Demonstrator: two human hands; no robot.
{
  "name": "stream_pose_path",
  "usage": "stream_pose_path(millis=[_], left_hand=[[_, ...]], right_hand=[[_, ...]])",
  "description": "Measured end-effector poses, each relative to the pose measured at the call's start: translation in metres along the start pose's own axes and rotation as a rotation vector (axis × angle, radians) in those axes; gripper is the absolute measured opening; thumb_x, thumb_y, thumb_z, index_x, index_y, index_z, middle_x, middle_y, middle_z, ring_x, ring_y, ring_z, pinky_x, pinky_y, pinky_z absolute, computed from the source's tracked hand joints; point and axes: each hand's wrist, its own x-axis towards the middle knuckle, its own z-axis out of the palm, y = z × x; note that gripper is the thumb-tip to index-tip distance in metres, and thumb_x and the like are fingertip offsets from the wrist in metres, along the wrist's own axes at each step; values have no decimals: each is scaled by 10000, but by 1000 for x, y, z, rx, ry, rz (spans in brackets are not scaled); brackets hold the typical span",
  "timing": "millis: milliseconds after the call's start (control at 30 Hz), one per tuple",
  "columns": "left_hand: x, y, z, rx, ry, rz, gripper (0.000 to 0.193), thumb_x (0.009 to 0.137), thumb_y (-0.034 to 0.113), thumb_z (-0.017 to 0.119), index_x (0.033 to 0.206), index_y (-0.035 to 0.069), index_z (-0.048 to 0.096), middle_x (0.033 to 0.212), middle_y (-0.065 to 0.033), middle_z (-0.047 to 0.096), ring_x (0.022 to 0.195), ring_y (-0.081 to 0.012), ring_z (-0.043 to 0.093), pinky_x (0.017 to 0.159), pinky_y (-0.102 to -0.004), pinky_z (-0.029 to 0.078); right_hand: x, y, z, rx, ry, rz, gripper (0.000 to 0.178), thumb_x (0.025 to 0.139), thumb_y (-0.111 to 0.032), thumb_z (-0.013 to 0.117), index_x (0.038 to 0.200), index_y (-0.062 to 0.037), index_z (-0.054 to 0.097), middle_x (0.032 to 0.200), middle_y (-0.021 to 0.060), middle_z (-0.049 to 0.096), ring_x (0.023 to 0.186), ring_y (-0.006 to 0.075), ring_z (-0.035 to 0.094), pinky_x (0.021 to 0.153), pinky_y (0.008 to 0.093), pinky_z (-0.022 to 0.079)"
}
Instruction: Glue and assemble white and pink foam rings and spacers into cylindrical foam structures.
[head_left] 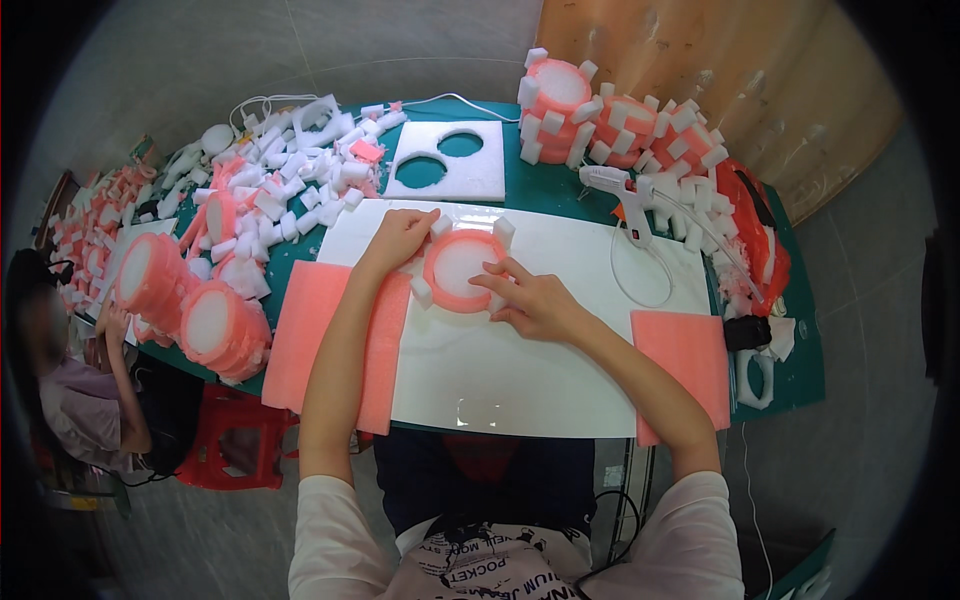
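While beyond the disc (463, 268), holed foam sheet (468, 176)

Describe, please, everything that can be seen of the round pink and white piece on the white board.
The round piece looks like foam: a pink ring around a white disc. White blocks sit around its outer edge at upper left, upper right, lower left and, partly hidden, lower right. It lies on the white board, disc facing up. The right grip has fingers over the ring's right side; the left grip has its fingertips at the upper-left block. Whether either squeezes cannot be told.
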Motion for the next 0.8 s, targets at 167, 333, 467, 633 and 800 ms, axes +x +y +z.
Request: stream_pose_path(millis=[167,333,467,633,800], left_hand=[[0,2,1,-2,0,-8,444,861,341,507,645,-38,591,516,-53,530,432,-105,465,422,-248,376],[1,-2,0,17,-2,-3,451,860,347,505,645,-39,593,520,-59,534,433,-112,471,426,-250,381],[1,-3,1,13,15,12,447,862,344,503,648,-38,594,521,-59,534,434,-110,473,422,-250,381],[0,1,2,-10,10,8,429,863,333,506,658,-33,596,523,-52,533,440,-103,473,419,-246,379],[-1,3,1,-1,11,-20,420,863,329,508,662,-29,594,531,-49,535,443,-100,473,419,-245,378]], right_hand=[[-1,1,0,2,-1,7,511,698,-140,663,1167,-202,471,1156,81,474,805,247,584,630,343,482],[0,-1,-1,-6,-17,22,505,700,-145,661,1166,-199,473,1164,84,470,831,248,583,641,350,484],[0,-2,-1,2,-17,19,505,699,-146,662,1165,-201,475,1167,83,469,835,251,582,641,350,484],[-1,0,-1,-4,-20,0,481,733,-176,633,1175,-197,447,1152,80,467,826,272,583,625,369,478],[0,0,-1,-5,-18,1,481,728,-172,637,1171,-197,450,1143,73,470,822,269,583,617,366,478]])
